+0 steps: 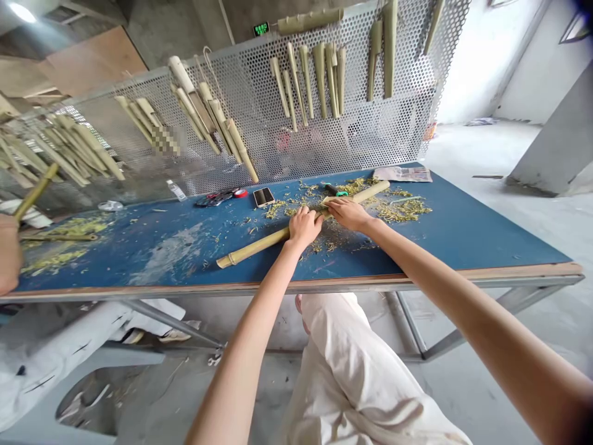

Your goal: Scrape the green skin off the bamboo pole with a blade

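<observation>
**Head view: bamboo tube held down by both hands**

We log a bamboo tube [252,245] lying diagonally across the middle of the surface [440,241], its lower end near the front edge and its upper end pointing toward the back right corner. Our left hand [303,227] curls its fingers [308,216] closed over the tube. Our right hand [348,213] presses farther along it, fingers [334,207] together on top. We read this spaced hold as steadying the tube against the surface. Pale shavings [401,210] lie around it, and a green-handled tool [336,190] sits just beyond. A co-worker's hand [9,253] shows at the left edge.
</observation>
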A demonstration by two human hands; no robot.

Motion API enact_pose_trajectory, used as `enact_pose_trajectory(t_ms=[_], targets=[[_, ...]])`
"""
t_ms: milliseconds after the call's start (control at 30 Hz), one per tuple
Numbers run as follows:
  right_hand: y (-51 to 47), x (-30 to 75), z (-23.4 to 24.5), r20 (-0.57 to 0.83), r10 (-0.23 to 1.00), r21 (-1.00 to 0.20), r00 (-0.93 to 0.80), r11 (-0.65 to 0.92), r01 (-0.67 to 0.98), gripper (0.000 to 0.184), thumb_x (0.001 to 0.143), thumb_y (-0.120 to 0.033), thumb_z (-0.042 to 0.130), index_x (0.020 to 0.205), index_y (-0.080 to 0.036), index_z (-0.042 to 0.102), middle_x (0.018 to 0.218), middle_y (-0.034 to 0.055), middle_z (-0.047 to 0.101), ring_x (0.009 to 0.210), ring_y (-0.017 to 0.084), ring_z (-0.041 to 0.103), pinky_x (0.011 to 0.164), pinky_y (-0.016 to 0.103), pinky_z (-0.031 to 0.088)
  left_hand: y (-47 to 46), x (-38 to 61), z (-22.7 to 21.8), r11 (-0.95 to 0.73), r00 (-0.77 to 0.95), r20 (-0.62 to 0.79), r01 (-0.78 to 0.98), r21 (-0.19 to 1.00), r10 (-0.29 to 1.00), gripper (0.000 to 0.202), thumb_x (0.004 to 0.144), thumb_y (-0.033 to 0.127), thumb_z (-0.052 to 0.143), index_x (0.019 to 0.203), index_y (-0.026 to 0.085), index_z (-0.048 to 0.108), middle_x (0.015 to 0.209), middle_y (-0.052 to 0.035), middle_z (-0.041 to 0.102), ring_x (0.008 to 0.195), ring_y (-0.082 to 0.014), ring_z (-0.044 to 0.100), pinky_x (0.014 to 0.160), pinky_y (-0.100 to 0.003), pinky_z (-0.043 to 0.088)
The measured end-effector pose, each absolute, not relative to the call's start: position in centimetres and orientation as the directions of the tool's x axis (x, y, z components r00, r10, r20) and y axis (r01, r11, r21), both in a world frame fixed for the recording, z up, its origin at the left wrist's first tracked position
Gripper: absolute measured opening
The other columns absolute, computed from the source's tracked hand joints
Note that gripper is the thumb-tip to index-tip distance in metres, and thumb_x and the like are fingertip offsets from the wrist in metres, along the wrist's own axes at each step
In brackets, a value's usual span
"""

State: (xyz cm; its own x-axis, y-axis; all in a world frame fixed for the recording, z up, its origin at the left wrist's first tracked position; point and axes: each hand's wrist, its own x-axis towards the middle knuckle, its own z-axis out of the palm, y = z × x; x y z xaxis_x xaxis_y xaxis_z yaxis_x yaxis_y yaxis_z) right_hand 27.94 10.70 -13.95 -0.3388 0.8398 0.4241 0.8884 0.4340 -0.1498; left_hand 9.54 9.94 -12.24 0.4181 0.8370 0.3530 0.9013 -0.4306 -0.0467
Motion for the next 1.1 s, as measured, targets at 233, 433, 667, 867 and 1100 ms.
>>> enact_pose_trajectory(t_ms=[233, 433, 667, 867, 1100], targets=[[11.1, 27.5, -14.5, 0.471, 0.791, -0.156, -0.392, 0.511, 0.845, 0.048, 0.106, -0.03, 0.032, 0.146, -0.015, 0.056, 0.147, 0.0131, 0.058, 0.139, 0.027, 0.051, 0.118, 0.045, 0.039, 10.0, 9.6, -12.3, -0.434, 0.419, 0.354, 0.9, -0.042, 0.836, 0.038, 0.105, 0.041, 0.042, 0.104, 0.016, 0.071, 0.114, -0.0137, 0.067, 0.115, -0.0253, 0.061, 0.095, -0.035, 0.048], [11.0, 27.7, -14.1, 0.463, 0.835, -0.122, -0.296, 0.391, 0.912, 0.044, 0.106, -0.024, 0.032, 0.134, -0.012, 0.064, 0.138, 0.0161, 0.064, 0.132, 0.029, 0.057, 0.112, 0.045, 0.045, 10.1, 9.4, -12.3, -0.427, 0.413, 0.368, 0.903, -0.046, 0.833, 0.038, 0.104, 0.041, 0.043, 0.101, 0.014, 0.071, 0.112, -0.0141, 0.069, 0.114, -0.0255, 0.062, 0.095, -0.034, 0.048], [10.3, 27.7, -13.5, 0.429, 0.849, -0.104, -0.31, 0.387, 0.916, 0.043, 0.106, -0.022, 0.033, 0.137, -0.011, 0.062, 0.14, 0.0171, 0.062, 0.133, 0.029, 0.055, 0.11, 0.044, 0.045, 9.7, 9.5, -12.3, -0.511, 0.476, 0.387, 0.859, -0.015, 0.79, 0.057, 0.103, 0.027, 0.044, 0.158, 0.015, 0.033, 0.129, -0.014, 0.068, 0.117, -0.0245, 0.063, 0.097, -0.034, 0.049], [9.9, 26.8, -13.4, 0.42, 0.83, -0.069, -0.366, 0.431, 0.9, 0.042, 0.107, -0.025, 0.034, 0.134, -0.011, 0.064, 0.135, 0.0161, 0.065, 0.128, 0.029, 0.058, 0.109, 0.043, 0.045, 10.1, 9.4, -12.7, -0.605, 0.57, 0.383, 0.795, -0.035, 0.727, 0.05, 0.103, 0.02, 0.036, 0.153, 0.019, 0.043, 0.142, -0.0109, 0.062, 0.128, -0.0229, 0.057, 0.105, -0.035, 0.047], [9.3, 27.5, -12.9, 0.472, 0.769, -0.122, -0.431, 0.542, 0.832, 0.043, 0.102, -0.045, 0.05, 0.129, -0.017, 0.068, 0.13, 0.0127, 0.069, 0.123, 0.029, 0.062, 0.108, 0.044, 0.047, 10.1, 9.5, -12.9, -0.561, 0.534, 0.348, 0.827, -0.029, 0.77, 0.048, 0.102, 0.022, 0.043, 0.148, 0.011, 0.049, 0.141, -0.0125, 0.063, 0.134, -0.0248, 0.053, 0.112, -0.039, 0.043]])
